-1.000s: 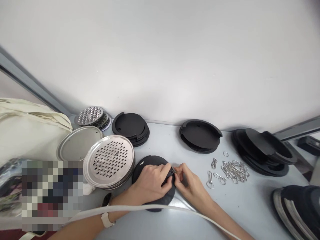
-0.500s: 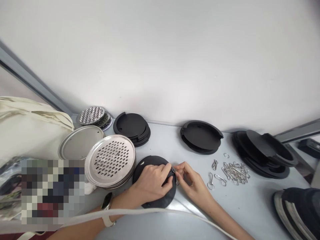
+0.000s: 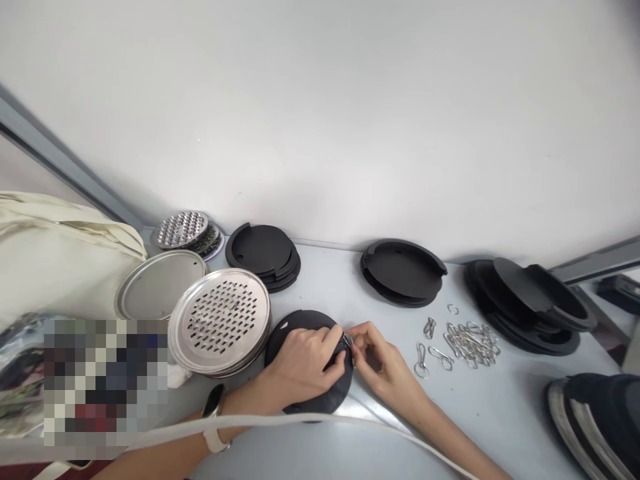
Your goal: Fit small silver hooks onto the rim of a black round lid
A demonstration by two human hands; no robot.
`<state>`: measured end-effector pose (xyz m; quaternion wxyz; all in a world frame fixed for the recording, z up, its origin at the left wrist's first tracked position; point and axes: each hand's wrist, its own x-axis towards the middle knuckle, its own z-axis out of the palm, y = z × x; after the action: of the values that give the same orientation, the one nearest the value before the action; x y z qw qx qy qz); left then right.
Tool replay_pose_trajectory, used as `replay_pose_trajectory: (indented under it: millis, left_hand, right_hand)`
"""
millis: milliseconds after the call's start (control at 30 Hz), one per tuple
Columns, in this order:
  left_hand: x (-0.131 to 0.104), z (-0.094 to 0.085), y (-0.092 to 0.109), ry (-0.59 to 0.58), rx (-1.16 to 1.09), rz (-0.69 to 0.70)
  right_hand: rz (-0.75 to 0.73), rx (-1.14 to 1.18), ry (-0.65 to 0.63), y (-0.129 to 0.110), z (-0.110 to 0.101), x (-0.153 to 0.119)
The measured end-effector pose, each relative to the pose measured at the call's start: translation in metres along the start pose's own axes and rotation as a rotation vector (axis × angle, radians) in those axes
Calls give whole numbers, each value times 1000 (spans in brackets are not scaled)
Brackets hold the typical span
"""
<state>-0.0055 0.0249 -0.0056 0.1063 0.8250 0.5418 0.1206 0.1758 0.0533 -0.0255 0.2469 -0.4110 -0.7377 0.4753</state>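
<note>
head view: the black disc [image 3: 323, 399] lies on the near middle of the worktop [image 3: 280, 457], right of the perforated metal plates [image 3: 220, 320]. the left hand [image 3: 305, 363] rests over it, fingers curled close together toward its right edge; i cannot tell whether they clamp beneath, since the underside is hidden. the right hand [image 3: 383, 363], just right of the disc, has its thumb and index finger pinched on a small metal clip [image 3: 349, 340] at that edge. the contact between clip and disc is too small to make out.

the step in hand seems to be fine work with the clip, so the left palm does best to bear down evenly and stop the disc turning. a light fingertip pinch, with the right wrist low, should give more control than force; thin wire probably bends or springs away if pushed askew. the left index tip is better held just clear of the wire's end. the pile of wire clips [image 3: 473, 345] lies to the right, well apart from the right hand. a pale cord [image 3: 270, 419] crosses in front of the forearms, and is worth minding so it does not snag.
</note>
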Motion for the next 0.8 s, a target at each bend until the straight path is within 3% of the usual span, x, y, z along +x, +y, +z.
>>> replay_pose_trajectory:
  millis: [433,800]
  left_hand:
    - [0,0,0,2,-6,-10]
    - [0,1,1,-10,-6,-14]
  right_hand:
    - [23,9,-58,-3,1,0]
    - [23,-4,-22,-1,8,-1]
